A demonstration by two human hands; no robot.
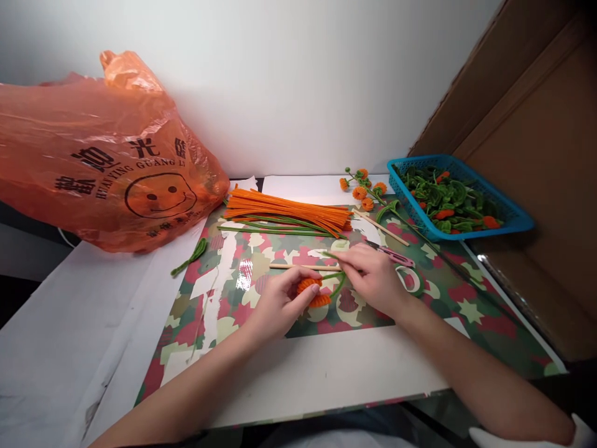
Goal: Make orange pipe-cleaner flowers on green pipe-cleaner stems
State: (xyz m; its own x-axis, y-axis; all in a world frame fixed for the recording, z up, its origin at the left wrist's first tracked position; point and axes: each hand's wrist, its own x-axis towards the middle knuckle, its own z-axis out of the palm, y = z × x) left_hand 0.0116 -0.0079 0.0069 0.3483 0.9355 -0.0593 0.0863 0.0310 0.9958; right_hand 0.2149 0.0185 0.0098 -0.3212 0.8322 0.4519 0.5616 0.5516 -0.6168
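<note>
Between the thumb and fingers of my left hand (285, 298) is an orange pipe-cleaner flower (319, 301) with ridged, coiled petals. Green pipe-cleaner stems (336, 286) run from it to my right hand (375, 277), whose fingertips pinch them. Behind my hands lies a thin wooden stick (303, 267). Close to my right hand are pink-handled scissors (396, 256), partly covered by that hand, and a roll of green tape (410, 281). Farther back rests a bundle of orange pipe cleaners (286, 208), with green pipe cleaners (280, 229) along its near side.
An orange plastic bag (116, 162) bulges at the left. A blue basket (466, 234) of green and orange pieces stands at the right, beside cardboard (536, 155). A flower stem with orange blooms (360, 193) lies at the back; a green leaf piece (190, 256) lies left.
</note>
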